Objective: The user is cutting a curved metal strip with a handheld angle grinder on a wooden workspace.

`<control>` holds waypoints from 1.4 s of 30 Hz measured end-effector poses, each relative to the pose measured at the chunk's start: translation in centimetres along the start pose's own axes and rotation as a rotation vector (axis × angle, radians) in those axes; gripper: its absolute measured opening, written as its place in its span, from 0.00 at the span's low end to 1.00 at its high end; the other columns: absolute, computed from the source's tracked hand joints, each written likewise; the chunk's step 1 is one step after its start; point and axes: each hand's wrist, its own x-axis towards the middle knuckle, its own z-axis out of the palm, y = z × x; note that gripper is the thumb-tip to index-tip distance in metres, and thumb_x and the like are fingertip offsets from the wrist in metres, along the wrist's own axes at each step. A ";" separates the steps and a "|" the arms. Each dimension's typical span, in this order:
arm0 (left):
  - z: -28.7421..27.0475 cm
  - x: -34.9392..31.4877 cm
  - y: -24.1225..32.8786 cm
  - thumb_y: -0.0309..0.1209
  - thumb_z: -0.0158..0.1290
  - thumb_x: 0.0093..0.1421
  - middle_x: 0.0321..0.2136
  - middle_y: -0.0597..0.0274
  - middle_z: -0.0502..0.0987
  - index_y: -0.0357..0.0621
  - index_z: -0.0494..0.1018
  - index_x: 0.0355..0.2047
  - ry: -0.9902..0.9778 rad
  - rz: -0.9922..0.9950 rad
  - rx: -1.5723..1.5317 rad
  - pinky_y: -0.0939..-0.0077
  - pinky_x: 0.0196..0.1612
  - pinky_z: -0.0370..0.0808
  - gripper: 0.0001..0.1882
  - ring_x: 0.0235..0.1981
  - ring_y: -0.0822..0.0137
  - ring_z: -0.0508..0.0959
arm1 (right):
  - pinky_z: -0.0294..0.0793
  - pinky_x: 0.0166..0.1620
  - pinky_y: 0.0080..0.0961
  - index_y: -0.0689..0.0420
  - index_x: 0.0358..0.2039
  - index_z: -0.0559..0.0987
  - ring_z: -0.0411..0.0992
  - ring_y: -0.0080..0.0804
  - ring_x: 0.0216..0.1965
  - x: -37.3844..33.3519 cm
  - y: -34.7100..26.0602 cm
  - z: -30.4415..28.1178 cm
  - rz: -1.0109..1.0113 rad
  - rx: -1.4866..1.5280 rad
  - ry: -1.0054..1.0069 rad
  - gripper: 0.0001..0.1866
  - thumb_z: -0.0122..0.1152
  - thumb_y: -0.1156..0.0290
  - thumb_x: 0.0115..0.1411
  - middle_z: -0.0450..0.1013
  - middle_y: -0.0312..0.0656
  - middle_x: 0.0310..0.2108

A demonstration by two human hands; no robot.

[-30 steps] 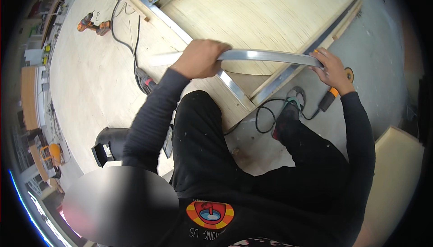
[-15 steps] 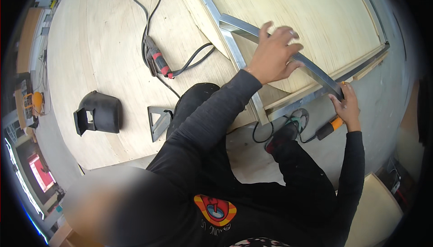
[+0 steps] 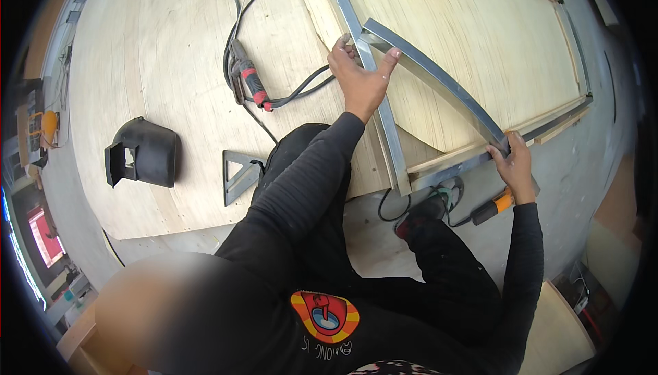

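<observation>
Right hand [image 3: 517, 169] gripped metal bar [image 3: 441, 72] at near-right end; left hand [image 3: 363, 87], fingers spread, straddled metal frame rail [image 3: 391, 135].

A workshop: metal frame [image 3: 388, 125], welding mask [image 3: 152, 156], grinder [image 3: 488, 211]

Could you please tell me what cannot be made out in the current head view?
In the head view:
Lower end of the curved metal bar: hidden by the right hand.
Head of the orange angle grinder: mostly hidden behind that hand's wrist.
Far end of the straight metal rail: cut off by the upper edge.
Right end of the triangular square: hidden by the left leg.
Orange object, far left: too small to identify.
</observation>
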 end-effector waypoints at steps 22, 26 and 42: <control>0.7 -1.6 0.1 0.46 0.69 0.52 0.47 0.43 0.59 0.27 0.57 0.52 0.078 0.026 -0.102 0.55 0.55 0.61 0.44 0.51 0.51 0.61 | 0.71 0.36 0.39 0.64 0.37 0.76 0.71 0.55 0.32 0.5 -0.5 -0.4 -0.092 -0.016 -0.001 0.20 0.75 0.67 0.50 0.71 0.53 0.30; 0.8 -2.1 0.6 0.45 0.69 0.54 0.48 0.43 0.60 0.26 0.58 0.52 0.086 0.023 -0.028 0.57 0.58 0.63 0.42 0.52 0.53 0.63 | 0.73 0.38 0.39 0.63 0.38 0.76 0.72 0.56 0.34 0.1 -0.2 -0.4 -0.099 -0.019 0.022 0.19 0.75 0.68 0.49 0.73 0.53 0.32; 1.0 -1.6 1.5 0.45 0.69 0.53 0.48 0.43 0.57 0.27 0.56 0.54 0.091 -0.009 -0.046 0.54 0.56 0.59 0.44 0.51 0.51 0.59 | 0.74 0.43 0.41 0.66 0.41 0.76 0.74 0.58 0.39 -0.2 0.0 0.2 -0.011 -0.075 -0.051 0.22 0.74 0.67 0.50 0.75 0.56 0.36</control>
